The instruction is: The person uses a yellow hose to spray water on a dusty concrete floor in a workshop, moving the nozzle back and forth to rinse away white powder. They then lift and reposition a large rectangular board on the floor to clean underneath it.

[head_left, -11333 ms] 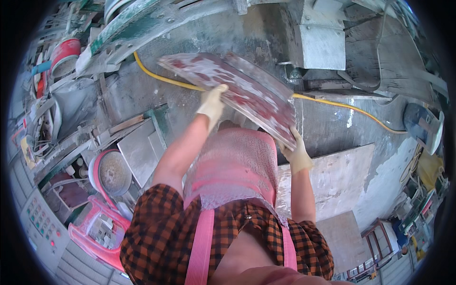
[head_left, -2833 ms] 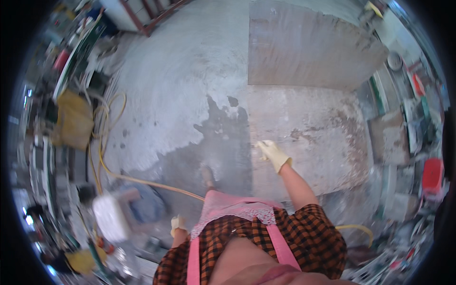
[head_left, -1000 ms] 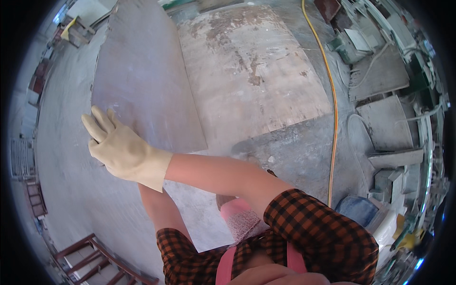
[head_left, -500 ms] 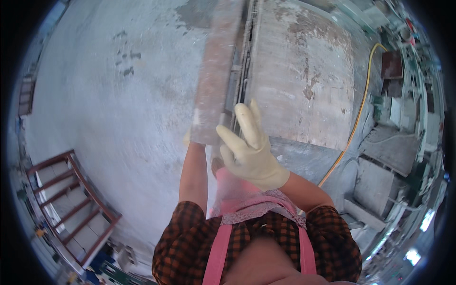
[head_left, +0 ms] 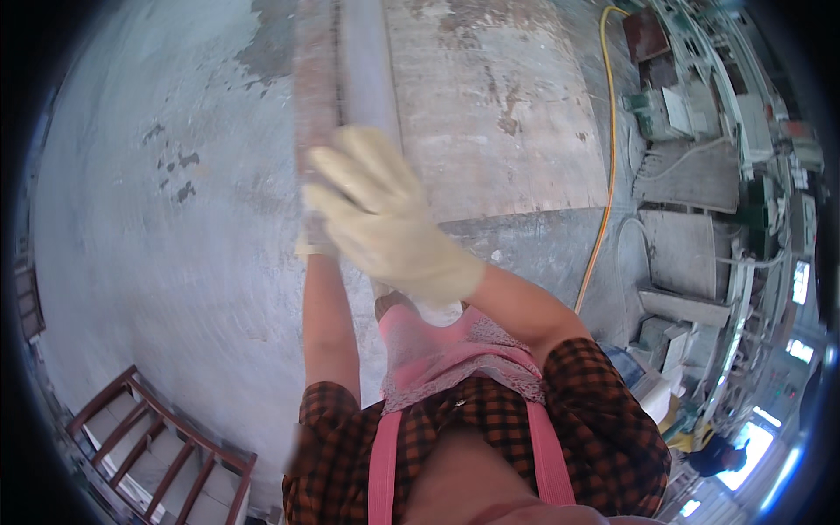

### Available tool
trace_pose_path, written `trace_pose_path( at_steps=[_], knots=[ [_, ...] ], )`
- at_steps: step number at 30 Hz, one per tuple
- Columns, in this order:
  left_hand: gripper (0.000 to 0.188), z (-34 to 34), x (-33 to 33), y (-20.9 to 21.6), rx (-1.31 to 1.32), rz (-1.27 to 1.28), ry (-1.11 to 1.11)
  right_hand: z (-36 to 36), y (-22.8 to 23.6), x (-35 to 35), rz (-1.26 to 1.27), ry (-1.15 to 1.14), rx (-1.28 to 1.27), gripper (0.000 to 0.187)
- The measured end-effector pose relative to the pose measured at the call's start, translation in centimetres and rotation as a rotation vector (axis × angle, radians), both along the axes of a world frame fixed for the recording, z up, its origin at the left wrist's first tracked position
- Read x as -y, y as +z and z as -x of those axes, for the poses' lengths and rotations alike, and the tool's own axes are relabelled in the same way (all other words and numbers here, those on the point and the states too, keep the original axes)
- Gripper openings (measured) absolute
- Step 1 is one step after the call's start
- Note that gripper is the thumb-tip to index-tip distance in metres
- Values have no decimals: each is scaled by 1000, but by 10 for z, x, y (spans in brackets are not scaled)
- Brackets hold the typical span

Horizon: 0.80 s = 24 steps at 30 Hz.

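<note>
A long, narrow brownish board (head_left: 315,96) stretches away from me, its surface blurred by motion. My left hand (head_left: 311,243), in a cream rubber glove, holds its near end; most of the fingers are hidden behind the board and my other hand. My right hand (head_left: 381,210), gloved the same way, lies across the near part of the board with its fingers stretched out and slightly blurred. Whether it presses on the board or hovers just over it, I cannot tell. Right of the board runs a smooth grey strip (head_left: 369,70), beside a wide, worn pale panel (head_left: 499,131).
A yellow hose (head_left: 610,131) curves along the panel's right side. Grey slabs (head_left: 682,254) and machine parts crowd the right edge. A brown slatted wooden frame (head_left: 179,451) stands at lower left on the stained grey floor (head_left: 175,289). A person (head_left: 722,455) appears at far lower right.
My right hand has swung left from beside the board to over its near end. The grey strip between board and panel now shows wider. The whole view has shifted, moving the panel and hose leftward.
</note>
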State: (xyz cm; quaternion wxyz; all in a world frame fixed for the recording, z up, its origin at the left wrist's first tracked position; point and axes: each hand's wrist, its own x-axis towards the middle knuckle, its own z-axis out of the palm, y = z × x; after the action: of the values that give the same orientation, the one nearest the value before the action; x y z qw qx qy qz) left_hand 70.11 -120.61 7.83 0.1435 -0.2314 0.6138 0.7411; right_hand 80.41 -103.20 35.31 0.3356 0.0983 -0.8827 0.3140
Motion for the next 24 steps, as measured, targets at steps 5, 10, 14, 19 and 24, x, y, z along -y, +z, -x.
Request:
trace_pose_path(
  at_steps=[5,10,14,19,24],
  knots=[
    [48,-60,64,3,-53,143,-89,-8,-10,-1,30,54,-140,26],
    [47,-131,118,19,4,314,-216,-15,3,-5,-182,-140,-132,19],
    [46,-154,154,32,191,414,-311,-34,7,-3,-164,-101,-142,18],
    [45,-102,135,45,318,475,-616,-36,18,-3,-128,3,-19,20],
    [45,-8,58,18,245,465,-944,-37,17,-10,18,131,10,34]
  ],
)
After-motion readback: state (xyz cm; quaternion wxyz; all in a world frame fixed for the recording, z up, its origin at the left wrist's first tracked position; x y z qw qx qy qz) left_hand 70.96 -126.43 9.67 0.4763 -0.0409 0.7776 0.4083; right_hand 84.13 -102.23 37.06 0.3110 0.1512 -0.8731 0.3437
